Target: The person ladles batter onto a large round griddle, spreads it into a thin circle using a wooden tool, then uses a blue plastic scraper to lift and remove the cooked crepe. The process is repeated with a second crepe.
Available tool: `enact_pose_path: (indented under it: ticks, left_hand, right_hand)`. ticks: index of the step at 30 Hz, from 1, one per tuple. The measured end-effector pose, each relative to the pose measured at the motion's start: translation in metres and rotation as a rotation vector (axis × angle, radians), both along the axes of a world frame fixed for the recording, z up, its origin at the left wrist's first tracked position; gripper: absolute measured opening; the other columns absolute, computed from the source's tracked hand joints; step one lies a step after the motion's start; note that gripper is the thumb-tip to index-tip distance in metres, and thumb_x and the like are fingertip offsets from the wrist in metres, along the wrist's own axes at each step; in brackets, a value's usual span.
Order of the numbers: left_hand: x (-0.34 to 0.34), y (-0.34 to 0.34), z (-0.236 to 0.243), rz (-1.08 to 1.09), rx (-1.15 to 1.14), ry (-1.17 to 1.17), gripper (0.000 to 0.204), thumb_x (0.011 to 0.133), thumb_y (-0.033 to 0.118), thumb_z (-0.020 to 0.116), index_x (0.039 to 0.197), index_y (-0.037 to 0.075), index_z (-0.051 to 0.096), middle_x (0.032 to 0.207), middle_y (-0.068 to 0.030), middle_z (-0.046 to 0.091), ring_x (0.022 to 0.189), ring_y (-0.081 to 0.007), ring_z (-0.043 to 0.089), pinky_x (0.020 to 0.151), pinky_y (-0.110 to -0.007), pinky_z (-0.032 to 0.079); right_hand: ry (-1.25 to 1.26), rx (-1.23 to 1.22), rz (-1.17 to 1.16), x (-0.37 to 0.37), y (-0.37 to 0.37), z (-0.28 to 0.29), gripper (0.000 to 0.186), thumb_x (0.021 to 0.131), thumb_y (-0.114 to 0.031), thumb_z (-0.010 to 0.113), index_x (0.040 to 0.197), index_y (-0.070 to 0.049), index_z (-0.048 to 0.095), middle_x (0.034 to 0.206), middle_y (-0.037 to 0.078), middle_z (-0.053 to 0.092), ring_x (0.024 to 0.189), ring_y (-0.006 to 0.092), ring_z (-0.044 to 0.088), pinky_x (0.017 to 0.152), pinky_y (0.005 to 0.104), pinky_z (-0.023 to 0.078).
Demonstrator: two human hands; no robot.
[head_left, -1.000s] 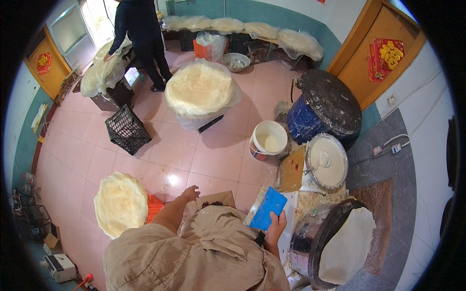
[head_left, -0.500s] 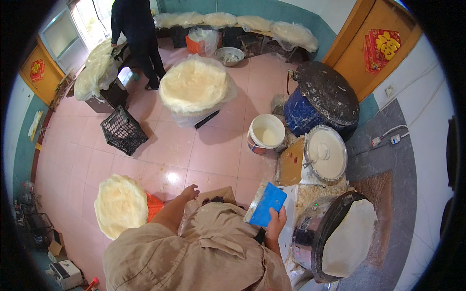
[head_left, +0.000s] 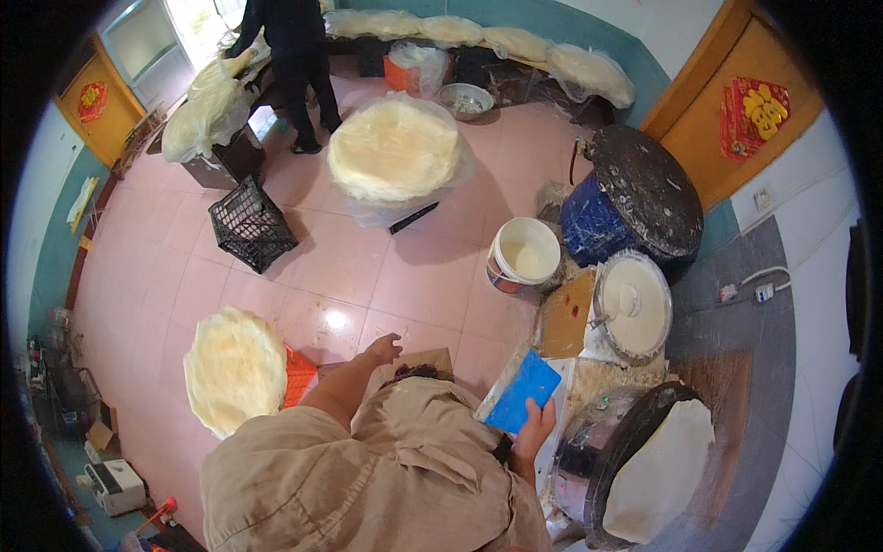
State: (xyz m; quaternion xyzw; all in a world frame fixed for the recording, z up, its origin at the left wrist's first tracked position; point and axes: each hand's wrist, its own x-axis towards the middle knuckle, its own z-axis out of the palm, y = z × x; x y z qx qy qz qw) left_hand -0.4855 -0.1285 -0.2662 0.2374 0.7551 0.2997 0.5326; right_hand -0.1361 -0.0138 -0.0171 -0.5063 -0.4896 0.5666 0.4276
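Note:
In my right hand (head_left: 536, 428) is a flat blue scraper (head_left: 524, 393), gripped at its lower right corner beside the round griddle. My left hand (head_left: 384, 348) hangs over the floor in front of my lap, its fingers apart and loosely bent with nothing in them. A thin pale sheet of batter (head_left: 662, 469) covers much of the dark round griddle (head_left: 602, 446) at my right. Beyond the griddle stands a round pot of batter (head_left: 635, 336), with a ladle (head_left: 629, 300) resting in it. At my left lies a stack of thin round pancakes (head_left: 237, 373) above an orange crate (head_left: 298, 375).
A white bucket (head_left: 524, 253) stands near a blue drum with a dark lid (head_left: 644, 189). Ahead is a larger pancake stack (head_left: 395, 152) on plastic. A black crate (head_left: 250, 225) sits on the tiled floor. A person in dark clothes (head_left: 287, 55) stands at the far left.
My view has shifted, so the far room appears further right. The scraper stays in my right hand, and my left hand remains free. The far person's arm now reaches toward the plastic-covered stack.

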Motion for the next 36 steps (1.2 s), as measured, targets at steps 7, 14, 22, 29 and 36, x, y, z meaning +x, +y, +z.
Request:
enact_pose_path:
  ticks: [7, 14, 22, 29, 36]
  left_hand:
    - [-0.010, -0.038, -0.022, 0.078, -0.025, 0.024, 0.053, 0.090, 0.017, 0.059, 0.137, 0.002, 0.040, 0.089, -0.0197, 0.068, 0.073, -0.0257, 0.066, 0.057, -0.037, 0.055]
    - [-0.009, -0.030, -0.004, 0.210, -0.121, -0.119, 0.055, 0.092, 0.018, 0.057, 0.142, 0.015, 0.035, 0.099, -0.0165, 0.067, 0.080, -0.0279, 0.068, 0.058, -0.042, 0.055]
    - [-0.100, 0.089, 0.069, 0.631, 0.378, -0.448, 0.057, 0.096, 0.030, 0.051, 0.147, 0.022, 0.027, 0.113, -0.0125, 0.060, 0.096, -0.0284, 0.063, 0.079, -0.048, 0.053]
    - [-0.175, 0.172, 0.174, 0.652, 0.441, -0.307, 0.061, 0.095, 0.021, 0.049, 0.149, 0.026, 0.022, 0.109, -0.0103, 0.062, 0.093, -0.0271, 0.063, 0.081, -0.048, 0.052]
    - [-0.178, 0.195, 0.173, 0.651, 0.354, -0.215, 0.047, 0.092, 0.024, 0.054, 0.137, 0.017, 0.042, 0.104, -0.0096, 0.064, 0.084, -0.0276, 0.065, 0.075, -0.049, 0.051]
  right_hand:
    - [0.040, -0.070, 0.069, -0.015, 0.001, 0.012, 0.026, 0.088, -0.004, 0.051, 0.112, 0.003, 0.056, 0.098, 0.004, 0.060, 0.084, 0.0130, 0.055, 0.079, 0.0275, 0.047]
    - [0.059, -0.054, 0.080, -0.011, 0.003, 0.006, 0.025, 0.088, -0.004, 0.051, 0.112, 0.003, 0.056, 0.098, 0.003, 0.060, 0.084, 0.0121, 0.055, 0.078, 0.0270, 0.046]
    - [0.012, -0.016, 0.057, -0.012, -0.003, 0.013, 0.017, 0.087, -0.005, 0.052, 0.102, 0.000, 0.058, 0.091, 0.001, 0.059, 0.079, 0.0103, 0.053, 0.073, 0.0258, 0.046]
    - [0.022, -0.017, 0.000, -0.003, -0.011, 0.011, 0.014, 0.087, -0.005, 0.053, 0.099, 0.000, 0.057, 0.088, 0.001, 0.059, 0.077, 0.0105, 0.053, 0.070, 0.0263, 0.046]
    - [0.099, -0.033, -0.039, 0.013, -0.015, 0.000, 0.017, 0.087, -0.004, 0.053, 0.103, 0.000, 0.057, 0.092, 0.003, 0.060, 0.079, 0.0112, 0.054, 0.074, 0.0264, 0.047]
